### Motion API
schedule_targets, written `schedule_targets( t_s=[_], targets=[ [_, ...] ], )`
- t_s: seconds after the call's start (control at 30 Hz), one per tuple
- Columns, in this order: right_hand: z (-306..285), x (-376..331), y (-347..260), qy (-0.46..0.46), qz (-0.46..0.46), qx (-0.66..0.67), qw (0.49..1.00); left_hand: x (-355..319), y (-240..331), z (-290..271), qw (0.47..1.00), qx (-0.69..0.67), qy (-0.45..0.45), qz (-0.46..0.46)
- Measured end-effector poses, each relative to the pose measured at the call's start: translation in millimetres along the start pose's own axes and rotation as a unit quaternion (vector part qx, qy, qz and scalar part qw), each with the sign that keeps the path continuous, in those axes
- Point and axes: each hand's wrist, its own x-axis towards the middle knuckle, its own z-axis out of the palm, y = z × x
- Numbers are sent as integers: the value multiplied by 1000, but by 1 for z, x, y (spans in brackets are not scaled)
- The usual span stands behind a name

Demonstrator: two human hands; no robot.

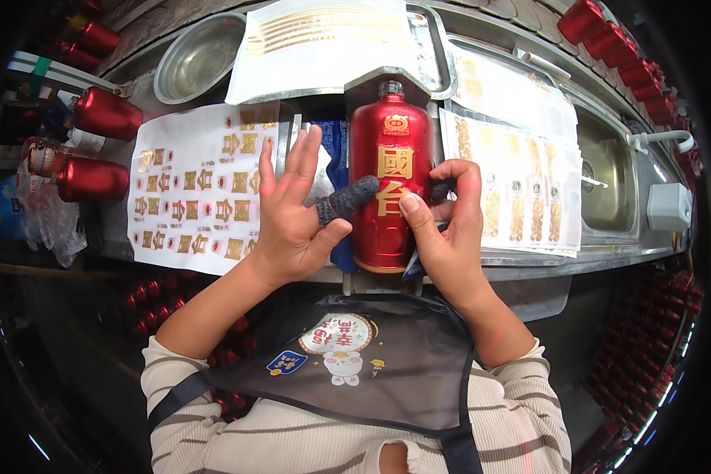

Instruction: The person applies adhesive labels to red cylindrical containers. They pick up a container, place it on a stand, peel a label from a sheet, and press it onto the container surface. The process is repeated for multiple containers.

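Stainless steel formed the bench (529, 261), dull and scuffed, with a sunken sink (608, 186) at the right and a shallow round metal bowl (200, 57) at the upper left. At the centre a glossy red bottle (389, 178) lay lengthwise, its dark cap pointing away from the person, its smooth cylindrical body carrying raised-looking gold characters. The left hand (292, 213) was spread open with fingers straight and lifted, only its thumb, sheathed in a dark knitted finger cot (347, 199), pressing against the bottle's left flank. The right hand (446, 221) was curled, its thumb flat on the bottle's lower gold character and its fingers bent around a small dark object at the bottle's right side; what that object was could not be told. A white sticker sheet (193, 189) printed with rows of gold labels lay flat to the left, and similar glossy sheets (513, 182) with gold strips were stacked to the right. More red bottles (95, 146) with a metallic sheen lay on their sides at the far left. The person wore a dark apron (371, 371) with a cartoon patch over a ribbed striped top.
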Motion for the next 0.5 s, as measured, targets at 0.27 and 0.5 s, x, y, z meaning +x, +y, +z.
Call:
schedule_targets(
  t_s=[0.27, 0.5],
  targets=[
    [-1, 0, 0, -1, -10, -11, 1000, 60, -15, -1, 998, 1, 12, 54],
    [-11, 13, 12, -32, 77, 160, 984, 82, -20, 11, 992, -121, 32, -14]
  ],
)
